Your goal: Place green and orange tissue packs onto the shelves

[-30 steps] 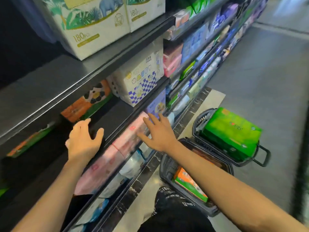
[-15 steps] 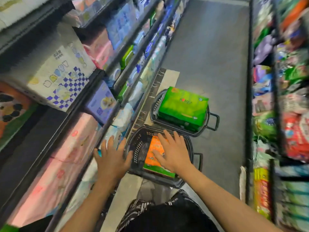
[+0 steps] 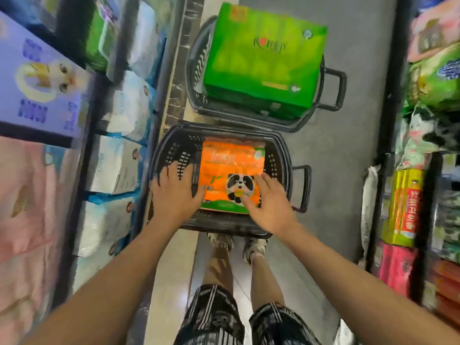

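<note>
Hands reach down into a dark plastic shopping basket (image 3: pixel 281 155) on the aisle floor. At the picture's centre, an orange tissue pack (image 3: pixel 230 168) printed with a panda lies flat inside it. The left hand (image 3: pixel 174 195), at nine o'clock of the pack, has straight, slightly spread fingers by the pack's left edge. The right hand (image 3: pixel 270 202), at four o'clock, has relaxed, spread fingers, thumb over the panda. At twelve o'clock, a second basket (image 3: pixel 199 70) carries a green box (image 3: pixel 263 58). Stocked shelves flank both sides.
</note>
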A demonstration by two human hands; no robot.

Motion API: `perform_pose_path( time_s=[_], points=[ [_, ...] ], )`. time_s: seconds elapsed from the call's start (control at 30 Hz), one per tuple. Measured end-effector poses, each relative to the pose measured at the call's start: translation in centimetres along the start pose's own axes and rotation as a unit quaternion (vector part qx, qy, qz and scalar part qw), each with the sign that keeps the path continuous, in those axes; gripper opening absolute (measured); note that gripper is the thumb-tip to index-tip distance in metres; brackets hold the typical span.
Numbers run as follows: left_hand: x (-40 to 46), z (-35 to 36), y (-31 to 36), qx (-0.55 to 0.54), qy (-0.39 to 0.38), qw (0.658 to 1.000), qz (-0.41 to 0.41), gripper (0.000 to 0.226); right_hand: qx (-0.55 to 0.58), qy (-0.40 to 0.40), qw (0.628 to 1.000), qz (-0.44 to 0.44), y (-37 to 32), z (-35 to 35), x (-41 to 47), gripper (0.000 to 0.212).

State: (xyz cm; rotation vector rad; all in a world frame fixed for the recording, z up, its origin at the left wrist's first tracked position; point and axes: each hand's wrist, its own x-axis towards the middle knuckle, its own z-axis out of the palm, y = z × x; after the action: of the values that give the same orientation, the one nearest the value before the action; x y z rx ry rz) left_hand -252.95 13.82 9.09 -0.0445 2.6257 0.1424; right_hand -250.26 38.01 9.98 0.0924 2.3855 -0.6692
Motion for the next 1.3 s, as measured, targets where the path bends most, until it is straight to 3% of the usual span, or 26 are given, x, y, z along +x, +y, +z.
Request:
perform_pose_path(
  time_s=[0.1, 0.17, 0.23, 0.33, 0.5, 0.63, 0.73, 0.9, 1.03, 1.13, 1.23, 1.3],
  points=[
    [6.0, 6.8, -0.6, -0.033, -0.048, 0.998, -0.009, 0.071, 0.131, 0.011, 0.989, 0.063, 2.5, 6.1, 6.8, 0.084],
    [9.3, 11.0, -1.2, -0.113, -0.087, 0.989, -0.024, 0.076, 0.207, 0.044, 0.967, 0.144, 4.4, 9.3, 10.7, 0.092],
    [12.3, 14.5, -1.4, -0.260, -0.109, 0.958, -0.058, 0.087, 0.288, 0.072, 0.932, 0.210, 6.8, 11.6, 14.1, 0.081],
    [15.9, 18.0, -2.2, -0.372, -0.095, 0.913, -0.140, 0.105, 0.351, 0.061, 0.891, 0.279, 9.4, 13.2, 18.6, 0.086],
    [17.0, 20.1, -0.8, -0.544, -0.141, 0.813, -0.153, 0.062, 0.454, 0.004, 0.853, 0.257, 10.9, 13.1, 19.7, 0.065],
    [14.7, 16.7, -0.8, -0.560, -0.163, 0.801, -0.135, 0.069, 0.474, 0.003, 0.864, 0.171, 9.6, 10.4, 16.6, 0.055],
    [11.8, 12.5, -0.7, -0.573, -0.144, 0.798, -0.115, 0.073, 0.460, 0.024, 0.874, 0.152, 7.9, 6.6, 13.2, 0.066],
    [4.5, 2.3, 0.8, -0.599, -0.016, 0.797, -0.080, 0.081, 0.452, 0.078, 0.886, 0.073, 2.8, -1.3, 6.5, 0.057],
    [-2.2, -6.2, 1.8, -0.610, 0.070, 0.785, -0.089, 0.082, 0.402, 0.124, 0.907, -0.007, -2.4, -8.3, 0.8, 0.064],
    [-7.6, -11.7, 1.7, -0.614, 0.145, 0.769, -0.100, 0.074, 0.354, 0.143, 0.921, -0.079, -6.3, -12.9, -3.2, 0.068],
    [-13.1, -15.9, 1.0, -0.627, 0.193, 0.745, -0.121, 0.080, 0.305, 0.145, 0.932, -0.136, -10.0, -15.3, -6.5, 0.072],
    [-17.1, -18.7, 0.1, -0.637, 0.242, 0.721, -0.126, 0.081, 0.291, 0.153, 0.928, -0.178, -12.9, -16.4, -9.3, 0.063]
  ],
)
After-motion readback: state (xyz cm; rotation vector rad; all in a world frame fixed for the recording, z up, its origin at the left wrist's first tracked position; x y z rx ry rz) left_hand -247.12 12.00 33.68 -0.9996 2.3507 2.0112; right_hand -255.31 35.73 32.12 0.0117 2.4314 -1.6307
